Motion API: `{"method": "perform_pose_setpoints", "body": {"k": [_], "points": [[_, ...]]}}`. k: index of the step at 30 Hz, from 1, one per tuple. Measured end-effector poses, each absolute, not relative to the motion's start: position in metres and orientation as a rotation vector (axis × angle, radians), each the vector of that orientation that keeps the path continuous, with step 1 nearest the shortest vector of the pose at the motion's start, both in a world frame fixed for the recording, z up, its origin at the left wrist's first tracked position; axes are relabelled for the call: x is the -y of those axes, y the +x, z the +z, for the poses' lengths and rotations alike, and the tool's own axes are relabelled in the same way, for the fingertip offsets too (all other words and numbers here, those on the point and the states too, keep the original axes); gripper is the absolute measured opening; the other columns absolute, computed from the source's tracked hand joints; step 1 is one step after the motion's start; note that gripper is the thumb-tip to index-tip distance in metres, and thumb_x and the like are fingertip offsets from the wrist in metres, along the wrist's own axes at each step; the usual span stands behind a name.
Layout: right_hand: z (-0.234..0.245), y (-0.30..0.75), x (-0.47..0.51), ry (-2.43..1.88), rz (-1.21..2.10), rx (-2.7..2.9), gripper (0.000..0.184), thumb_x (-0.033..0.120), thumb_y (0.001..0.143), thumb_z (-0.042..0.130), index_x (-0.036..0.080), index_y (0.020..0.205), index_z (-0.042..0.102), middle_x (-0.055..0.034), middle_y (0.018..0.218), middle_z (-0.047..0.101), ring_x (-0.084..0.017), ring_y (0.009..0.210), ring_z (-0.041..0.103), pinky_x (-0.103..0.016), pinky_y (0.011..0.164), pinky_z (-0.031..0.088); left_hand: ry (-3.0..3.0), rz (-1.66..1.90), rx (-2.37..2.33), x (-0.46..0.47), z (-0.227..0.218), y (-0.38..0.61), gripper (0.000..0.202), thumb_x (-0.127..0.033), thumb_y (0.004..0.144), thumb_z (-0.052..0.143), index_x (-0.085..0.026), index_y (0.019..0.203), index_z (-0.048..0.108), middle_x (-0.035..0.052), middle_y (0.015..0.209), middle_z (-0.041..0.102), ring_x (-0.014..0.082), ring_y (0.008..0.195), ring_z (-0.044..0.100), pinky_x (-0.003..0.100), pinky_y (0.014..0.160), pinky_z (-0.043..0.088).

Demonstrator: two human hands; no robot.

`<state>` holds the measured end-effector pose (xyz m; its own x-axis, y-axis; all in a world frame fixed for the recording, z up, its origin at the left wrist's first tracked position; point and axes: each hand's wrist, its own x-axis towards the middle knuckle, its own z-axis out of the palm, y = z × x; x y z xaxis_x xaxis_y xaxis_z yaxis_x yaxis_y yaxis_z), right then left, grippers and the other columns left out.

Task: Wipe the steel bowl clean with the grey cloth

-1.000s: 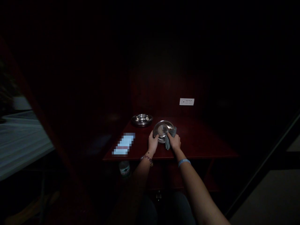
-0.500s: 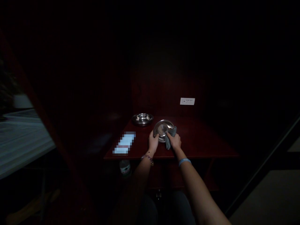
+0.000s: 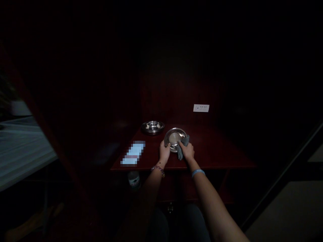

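A shiny round metal plate (image 3: 174,137) is held tilted toward me above the dark red desk. My left hand (image 3: 164,152) grips its lower left rim, thumb on the inner face. On the right side, my right hand (image 3: 187,151) is closed on a grey cloth (image 3: 180,153) and presses it against the rim. Part of the cloth hangs below the plate. Farther back on the left sits a stack of similar metal plates (image 3: 152,127); how many are in it I cannot tell.
The dark red desk (image 3: 212,148) has a pixelated bright rectangle (image 3: 133,154) at its left. Below the front edge stands a bottle (image 3: 133,179). A white socket panel (image 3: 201,108) is on the back wall. A pale slatted surface (image 3: 22,148) lies far left.
The view has shifted slightly. Both hands keep their hold on the plate and cloth, with hardly any movement; the light patch on the plate's centre looks different.
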<state>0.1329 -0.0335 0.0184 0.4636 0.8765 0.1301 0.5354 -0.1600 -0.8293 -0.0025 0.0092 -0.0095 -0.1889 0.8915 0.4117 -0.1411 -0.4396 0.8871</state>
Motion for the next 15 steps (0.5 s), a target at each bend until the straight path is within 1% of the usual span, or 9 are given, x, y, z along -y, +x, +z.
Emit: {"method": "perform_pose_setpoints", "body": {"k": [6, 12, 15], "points": [[0.0186, 0.1327, 0.0322, -1.868, 0.485, 1.187, 0.051, 0.059, 0.087, 0.058, 0.02, 0.117, 0.071, -0.0117, 0.112, 0.073, -0.027, 0.108, 0.069, -0.032, 0.092, 0.052, 1.301, 1.733, -0.937, -0.0092, -0.0089, -0.0017, 0.031, -0.012, 0.075, 0.063, -0.015, 0.106, 0.068, 0.0107, 0.115, 0.069, 0.0235, 0.111, 0.063, 0.041, 0.107, 0.043], [0.0197, 0.132, 0.0346, -1.852, 0.487, 1.203, 0.048, 0.057, 0.087, 0.059, 0.022, 0.118, 0.071, -0.0101, 0.112, 0.074, -0.025, 0.109, 0.069, -0.031, 0.091, 0.052, 1.306, 1.74, -0.908, -0.0099, -0.0106, -0.0018, 0.03, -0.013, 0.076, 0.063, -0.015, 0.106, 0.067, 0.0096, 0.11, 0.071, 0.0233, 0.11, 0.063, 0.04, 0.106, 0.044], [0.0204, 0.132, 0.0357, -1.858, 0.489, 1.213, 0.048, 0.058, 0.087, 0.059, 0.022, 0.117, 0.071, -0.0101, 0.111, 0.074, -0.026, 0.108, 0.069, -0.031, 0.091, 0.052, 1.312, 1.741, -0.94, -0.0103, -0.0114, -0.0022, 0.03, -0.011, 0.075, 0.062, -0.015, 0.104, 0.067, 0.0102, 0.11, 0.07, 0.0234, 0.108, 0.064, 0.041, 0.106, 0.044]]}}
